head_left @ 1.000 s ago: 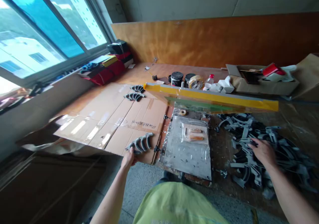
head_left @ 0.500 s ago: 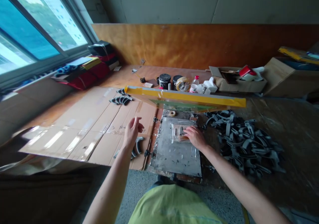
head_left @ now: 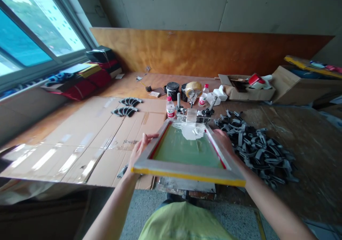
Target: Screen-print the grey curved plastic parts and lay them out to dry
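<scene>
A screen-printing frame (head_left: 189, 174) slopes toward me over the bench, its near bar edged with yellow tape. Green mesh (head_left: 184, 149) fills it, with a pool of white ink (head_left: 192, 131) near the far end. My left hand (head_left: 141, 145) is closed at the frame's left side, some fingers hidden beneath. On the right side my right hand (head_left: 224, 140) grips the other bar, its fingers partly covered. A metal hinge clamp (head_left: 196, 116) holds the far end. Under the screen, only the near edge of the grey base plate (head_left: 187, 186) shows.
Grey curved plastic parts lie in a heap (head_left: 259, 151) to the right. Several similar parts (head_left: 125, 111) rest in rows on flattened cardboard (head_left: 80, 136) at left. Ink tubs (head_left: 172, 90), bottles (head_left: 170, 108) and an open carton (head_left: 248, 92) stand behind.
The raised screen has swung down toward me, covering the base plate and the small fixture. My right hand has left the fixture, and both hands are now at the frame's sides.
</scene>
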Demonstrator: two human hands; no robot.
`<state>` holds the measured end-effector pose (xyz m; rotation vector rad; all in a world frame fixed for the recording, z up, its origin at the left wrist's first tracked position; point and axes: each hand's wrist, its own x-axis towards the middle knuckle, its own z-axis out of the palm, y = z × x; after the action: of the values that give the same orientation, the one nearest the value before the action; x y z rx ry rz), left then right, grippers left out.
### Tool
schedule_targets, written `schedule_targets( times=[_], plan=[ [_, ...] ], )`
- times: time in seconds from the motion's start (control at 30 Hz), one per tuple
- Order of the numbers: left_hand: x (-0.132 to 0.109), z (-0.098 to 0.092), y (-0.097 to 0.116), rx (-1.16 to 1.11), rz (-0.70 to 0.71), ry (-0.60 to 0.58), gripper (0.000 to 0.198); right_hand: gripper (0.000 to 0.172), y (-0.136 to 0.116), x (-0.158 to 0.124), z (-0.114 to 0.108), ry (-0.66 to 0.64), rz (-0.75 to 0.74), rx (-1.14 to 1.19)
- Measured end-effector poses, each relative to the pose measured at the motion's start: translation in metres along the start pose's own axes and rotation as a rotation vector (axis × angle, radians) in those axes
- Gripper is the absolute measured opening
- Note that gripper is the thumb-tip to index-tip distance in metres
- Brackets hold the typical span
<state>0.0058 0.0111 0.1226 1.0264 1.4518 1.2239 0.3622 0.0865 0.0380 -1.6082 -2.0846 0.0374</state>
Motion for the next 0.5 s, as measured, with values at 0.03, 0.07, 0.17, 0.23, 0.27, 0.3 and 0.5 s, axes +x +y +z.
schedule_targets(
  times=[0.03, 0.07, 0.17, 0.23, 0.27, 0.3, 0.5],
  plan=[
    [-0.008, -0.004, -0.015, 0.014, -0.089, -0.036, 0.062, 0.038, 0.004, 0.012, -0.008, 0.043, 0.017, -0.001],
    [-0.014, -0.006, -0.031, 0.023, -0.165, -0.070, 0.066, 0.037, 0.003, 0.025, -0.013, 0.074, 0.012, 0.007],
    [-0.022, -0.006, -0.082, 0.040, -0.264, -0.104, 0.087, 0.046, -0.020, 0.062, -0.011, 0.021, -0.127, 0.038],
    [-0.021, -0.002, -0.110, 0.061, -0.262, -0.091, 0.093, 0.049, -0.043, 0.080, 0.001, -0.109, -0.220, -0.005],
    [-0.019, -0.001, -0.121, 0.072, -0.262, -0.087, 0.092, 0.044, -0.054, 0.086, 0.008, -0.175, -0.240, -0.043],
    [-0.018, 0.000, -0.128, 0.073, -0.267, -0.088, 0.091, 0.036, -0.062, 0.089, 0.015, -0.242, -0.246, -0.080],
    [-0.016, 0.000, -0.131, 0.057, -0.297, -0.093, 0.091, 0.012, -0.069, 0.074, 0.030, -0.441, -0.172, -0.174]
  ],
)
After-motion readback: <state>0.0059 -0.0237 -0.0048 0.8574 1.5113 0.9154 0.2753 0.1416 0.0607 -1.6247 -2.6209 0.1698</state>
